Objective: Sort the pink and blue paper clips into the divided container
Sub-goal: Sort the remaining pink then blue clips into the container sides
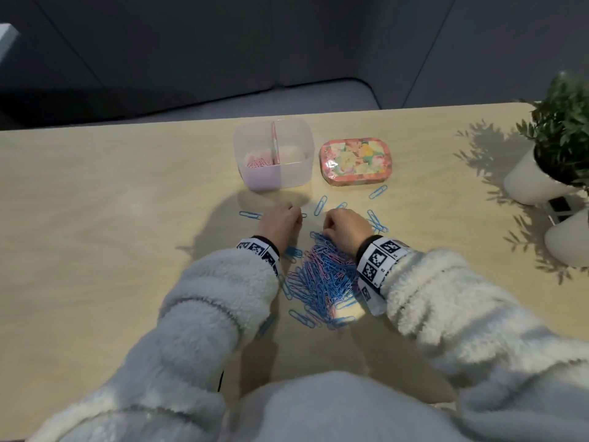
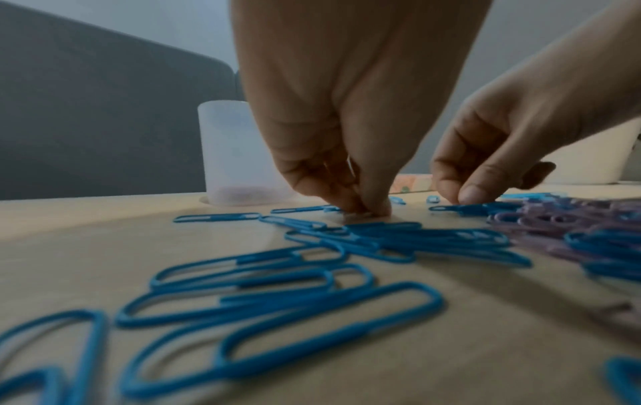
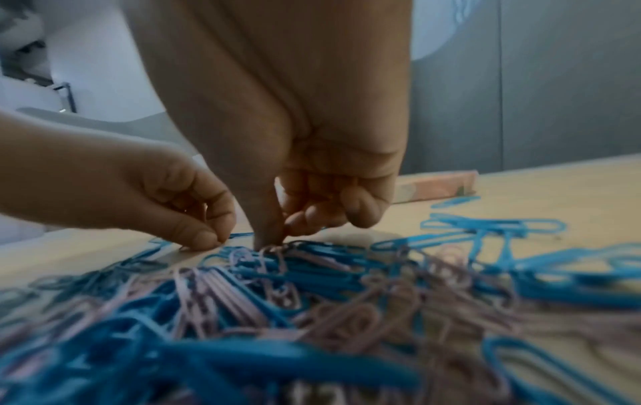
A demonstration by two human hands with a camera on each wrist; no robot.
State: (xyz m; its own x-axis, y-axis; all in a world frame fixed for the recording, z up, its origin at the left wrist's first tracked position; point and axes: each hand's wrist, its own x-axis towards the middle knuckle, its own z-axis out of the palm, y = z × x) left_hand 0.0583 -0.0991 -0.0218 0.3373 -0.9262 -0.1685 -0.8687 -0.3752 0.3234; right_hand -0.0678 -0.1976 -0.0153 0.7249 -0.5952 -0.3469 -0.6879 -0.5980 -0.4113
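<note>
A mixed pile of pink and blue paper clips [image 1: 322, 275] lies on the table between my wrists. The clear divided container [image 1: 296, 173] stands behind it, and several pink clips [image 1: 258, 161] lie in its left compartment. My left hand [image 1: 298, 216] is at the table left of the pile's far end, fingers curled, pinching a pale pink clip [image 2: 357, 215] against the wood. My right hand [image 3: 274, 238] is at the pile's far edge, and its thumb and forefinger pinch a pink clip [image 3: 274, 249] on top. The right compartment's contents are hard to make out.
A floral tin [image 1: 355, 162] sits right of the container. Loose blue clips [image 1: 377, 191] lie scattered around both hands. Two white plant pots [image 1: 538, 183] stand at the table's right edge. The table's far edge runs just behind the container.
</note>
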